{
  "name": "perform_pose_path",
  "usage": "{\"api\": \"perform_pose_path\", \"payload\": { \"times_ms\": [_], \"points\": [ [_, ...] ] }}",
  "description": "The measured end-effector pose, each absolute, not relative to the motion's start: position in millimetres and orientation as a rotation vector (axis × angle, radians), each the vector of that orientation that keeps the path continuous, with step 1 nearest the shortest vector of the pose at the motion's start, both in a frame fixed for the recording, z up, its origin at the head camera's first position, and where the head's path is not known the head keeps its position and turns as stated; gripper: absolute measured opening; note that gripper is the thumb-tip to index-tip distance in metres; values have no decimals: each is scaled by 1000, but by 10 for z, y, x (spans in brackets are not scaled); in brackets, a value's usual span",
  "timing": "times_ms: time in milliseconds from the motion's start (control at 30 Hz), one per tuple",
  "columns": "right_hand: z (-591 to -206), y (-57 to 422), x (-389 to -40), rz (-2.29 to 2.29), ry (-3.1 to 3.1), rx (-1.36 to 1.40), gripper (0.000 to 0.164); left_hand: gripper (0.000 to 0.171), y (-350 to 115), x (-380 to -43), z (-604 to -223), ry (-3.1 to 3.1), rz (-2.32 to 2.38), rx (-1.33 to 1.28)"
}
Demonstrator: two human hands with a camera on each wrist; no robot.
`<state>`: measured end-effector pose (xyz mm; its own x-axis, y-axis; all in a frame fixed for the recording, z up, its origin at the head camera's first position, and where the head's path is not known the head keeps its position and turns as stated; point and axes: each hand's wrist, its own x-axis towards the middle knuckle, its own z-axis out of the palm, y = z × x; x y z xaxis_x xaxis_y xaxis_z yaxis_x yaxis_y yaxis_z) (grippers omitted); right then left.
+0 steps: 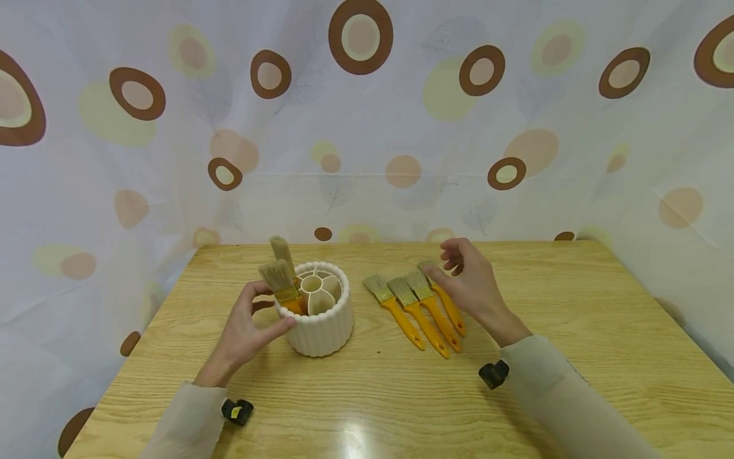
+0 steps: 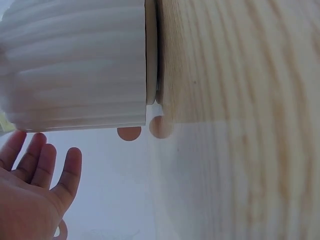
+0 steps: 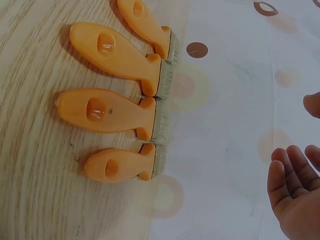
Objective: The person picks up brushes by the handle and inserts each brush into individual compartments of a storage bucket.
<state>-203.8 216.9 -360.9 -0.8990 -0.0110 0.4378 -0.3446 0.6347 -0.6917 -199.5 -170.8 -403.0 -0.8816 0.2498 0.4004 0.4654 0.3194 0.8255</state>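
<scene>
A white ribbed round holder (image 1: pixel 321 331) with inner compartments stands upright on the table. Two paintbrushes (image 1: pixel 294 305) stand in its left compartments, bristles up. My left hand (image 1: pixel 243 335) touches the holder's left side, the thumb at the front rim and fingers farther back; in the left wrist view its fingers (image 2: pixel 44 165) are fairly straight. Right of the holder lie several paintbrushes (image 1: pixel 405 323) side by side, with orange handles towards me. Above the rightmost brush (image 3: pixel 140 19) my right hand (image 1: pixel 473 280) hovers with loosely bent fingers, holding nothing.
The wooden table (image 1: pixel 378 395) reaches back to a white curtain (image 1: pixel 367 127) patterned with brown rings and pale dots. The curtain also hangs along the left and right sides. A small black camera sits at each wrist.
</scene>
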Motion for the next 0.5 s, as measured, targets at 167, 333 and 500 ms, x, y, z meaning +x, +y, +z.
{"api": "perform_pose_path", "payload": {
  "times_ms": [167, 333, 500],
  "points": [
    [-3636, 2210, -2059, 1164, -2480, 263, 45, 61, -1703, -1993, -4028, -2393, -1582, -649],
    [-3657, 2251, -2067, 1169, -2482, 256, 44, 59, -1698, -1988, -4023, -2396, -1565, -646],
    [-3672, 2290, -2074, 1166, -2488, 250, 45, 59, -1700, -1993, -4020, -2393, -1574, -646]
  ]
}}
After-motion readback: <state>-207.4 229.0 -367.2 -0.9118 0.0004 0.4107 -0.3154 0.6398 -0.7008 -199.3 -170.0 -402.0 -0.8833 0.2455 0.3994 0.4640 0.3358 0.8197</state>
